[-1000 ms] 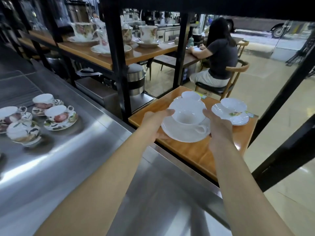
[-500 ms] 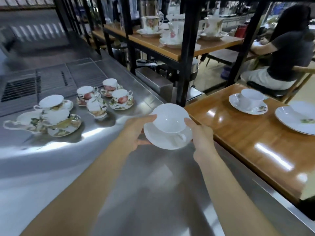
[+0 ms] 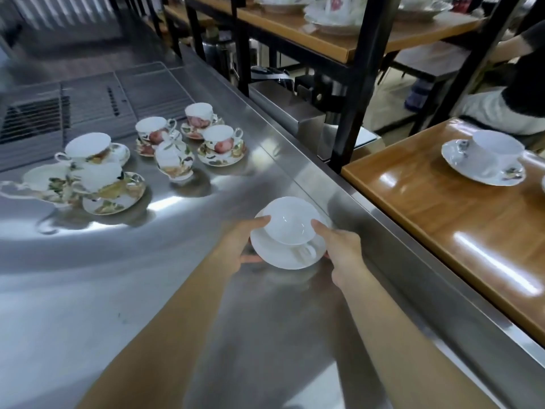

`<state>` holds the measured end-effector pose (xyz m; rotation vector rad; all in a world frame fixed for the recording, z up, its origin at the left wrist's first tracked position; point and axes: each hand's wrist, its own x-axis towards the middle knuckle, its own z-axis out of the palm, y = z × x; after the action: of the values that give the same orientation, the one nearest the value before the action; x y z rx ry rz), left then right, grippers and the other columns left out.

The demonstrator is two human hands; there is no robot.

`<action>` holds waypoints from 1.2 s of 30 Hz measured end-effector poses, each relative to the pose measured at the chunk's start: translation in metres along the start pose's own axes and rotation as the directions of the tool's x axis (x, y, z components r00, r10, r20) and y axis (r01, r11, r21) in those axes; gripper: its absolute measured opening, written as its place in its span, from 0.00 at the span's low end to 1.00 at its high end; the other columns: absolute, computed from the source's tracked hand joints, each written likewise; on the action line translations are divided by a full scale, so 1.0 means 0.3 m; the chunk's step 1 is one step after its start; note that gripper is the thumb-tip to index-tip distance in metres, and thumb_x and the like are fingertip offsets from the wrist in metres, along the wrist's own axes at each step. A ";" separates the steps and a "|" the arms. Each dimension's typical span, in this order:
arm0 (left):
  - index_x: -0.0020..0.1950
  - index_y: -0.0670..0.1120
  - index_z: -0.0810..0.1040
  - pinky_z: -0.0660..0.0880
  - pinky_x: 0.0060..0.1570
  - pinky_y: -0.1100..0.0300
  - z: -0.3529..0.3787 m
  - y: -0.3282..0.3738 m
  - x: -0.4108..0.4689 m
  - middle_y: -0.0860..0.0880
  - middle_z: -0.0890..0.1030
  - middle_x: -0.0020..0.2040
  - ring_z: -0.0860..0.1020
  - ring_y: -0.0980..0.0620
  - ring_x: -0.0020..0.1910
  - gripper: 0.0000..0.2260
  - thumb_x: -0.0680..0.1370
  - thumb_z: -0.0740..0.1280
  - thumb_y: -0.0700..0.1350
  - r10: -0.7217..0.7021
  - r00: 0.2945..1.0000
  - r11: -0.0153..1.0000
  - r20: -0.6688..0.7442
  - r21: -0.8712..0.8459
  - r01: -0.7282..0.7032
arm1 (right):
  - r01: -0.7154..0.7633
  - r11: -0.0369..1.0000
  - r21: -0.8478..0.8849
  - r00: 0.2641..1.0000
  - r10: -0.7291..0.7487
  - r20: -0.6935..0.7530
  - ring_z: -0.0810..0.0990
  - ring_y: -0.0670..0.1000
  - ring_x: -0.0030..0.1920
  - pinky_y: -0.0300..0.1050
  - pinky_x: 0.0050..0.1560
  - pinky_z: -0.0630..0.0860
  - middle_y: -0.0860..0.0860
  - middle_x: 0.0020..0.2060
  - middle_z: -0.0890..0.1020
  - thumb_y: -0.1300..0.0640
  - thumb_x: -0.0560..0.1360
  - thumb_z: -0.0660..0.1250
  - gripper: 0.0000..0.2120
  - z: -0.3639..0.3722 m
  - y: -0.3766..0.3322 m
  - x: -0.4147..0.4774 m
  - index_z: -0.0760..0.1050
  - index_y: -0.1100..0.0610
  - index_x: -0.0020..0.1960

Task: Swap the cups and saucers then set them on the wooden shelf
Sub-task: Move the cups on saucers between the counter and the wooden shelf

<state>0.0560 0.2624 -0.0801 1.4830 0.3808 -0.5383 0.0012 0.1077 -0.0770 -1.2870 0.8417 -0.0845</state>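
A plain white cup (image 3: 290, 221) sits on a plain white saucer (image 3: 280, 256), held low over the steel counter (image 3: 124, 290). My left hand (image 3: 240, 246) grips the saucer's left rim, thumb touching the cup. My right hand (image 3: 342, 252) grips its right rim beside the cup handle. Several floral cups on saucers (image 3: 221, 143) stand in a group at the counter's left. On the lower wooden shelf (image 3: 427, 208) to the right stands another white cup on a saucer (image 3: 489, 160).
A floral teapot (image 3: 174, 159) stands among the patterned cups. Black shelf posts (image 3: 359, 84) rise between counter and wood. An upper wooden shelf (image 3: 333, 39) carries more crockery. A seated person (image 3: 516, 93) is behind the shelf at right. Grilles (image 3: 73, 107) lie at the counter's back.
Both hands carried the white cup and saucer from the wooden shelf leftward and down over the steel counter. The view swung left toward the floral cups.
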 end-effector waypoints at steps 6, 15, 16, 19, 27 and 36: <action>0.44 0.45 0.78 0.81 0.43 0.48 0.008 -0.022 0.035 0.46 0.81 0.43 0.80 0.48 0.42 0.06 0.72 0.72 0.45 -0.029 0.999 0.999 0.013 0.024 0.029 | -0.016 1.000 -0.027 1.000 0.015 -0.026 0.76 0.63 0.59 0.57 0.65 0.68 0.67 0.62 0.74 0.54 0.69 0.74 0.31 -0.009 0.037 0.045 0.69 0.74 0.62; 0.55 0.42 0.78 0.80 0.48 0.44 0.009 -0.019 0.025 0.42 0.82 0.54 0.80 0.43 0.52 0.15 0.72 0.73 0.48 -0.061 0.998 0.995 -0.009 0.074 0.061 | 0.002 0.993 -0.120 0.999 0.001 0.032 0.66 0.51 0.36 0.41 0.33 0.62 0.51 0.33 0.66 0.52 0.72 0.71 0.21 -0.022 0.057 0.067 0.63 0.58 0.31; 0.58 0.42 0.77 0.79 0.49 0.43 0.012 -0.015 0.024 0.43 0.81 0.53 0.79 0.43 0.54 0.19 0.72 0.72 0.51 -0.071 0.997 0.993 -0.008 0.097 0.072 | 0.022 0.987 -0.160 0.999 -0.017 0.034 0.68 0.51 0.38 0.40 0.35 0.64 0.50 0.34 0.67 0.50 0.72 0.70 0.18 -0.027 0.052 0.062 0.65 0.57 0.33; 0.59 0.46 0.74 0.76 0.49 0.46 0.020 0.013 0.015 0.45 0.78 0.48 0.77 0.45 0.49 0.24 0.72 0.66 0.63 -0.091 0.994 0.979 -0.054 0.176 0.099 | 0.097 0.928 -0.360 0.995 -0.087 0.045 0.73 0.56 0.59 0.46 0.55 0.69 0.55 0.58 0.74 0.47 0.74 0.67 0.25 -0.058 0.014 0.031 0.69 0.61 0.65; 0.50 0.39 0.77 0.70 0.55 0.49 0.127 0.160 -0.043 0.40 0.80 0.51 0.76 0.39 0.54 0.28 0.76 0.57 0.65 0.403 0.901 0.737 -0.160 0.640 -0.216 | 0.243 0.854 -0.459 0.968 -0.179 0.178 0.80 0.51 0.49 0.50 0.55 0.78 0.57 0.48 0.81 0.51 0.76 0.65 0.14 -0.262 -0.189 -0.069 0.77 0.58 0.57; 0.48 0.46 0.78 0.75 0.53 0.54 0.612 0.264 -0.105 0.46 0.80 0.48 0.78 0.49 0.48 0.15 0.75 0.66 0.58 0.203 0.900 0.961 0.385 0.097 -0.259 | 0.212 0.977 0.032 0.960 -0.202 -0.194 0.83 0.56 0.47 0.47 0.39 0.80 0.55 0.48 0.83 0.47 0.75 0.66 0.15 -0.515 -0.369 0.006 0.74 0.55 0.57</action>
<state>0.0586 0.0836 0.0148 1.5018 -0.1368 -0.6499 -0.0458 -0.0532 0.0124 -1.3281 0.8587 -0.3995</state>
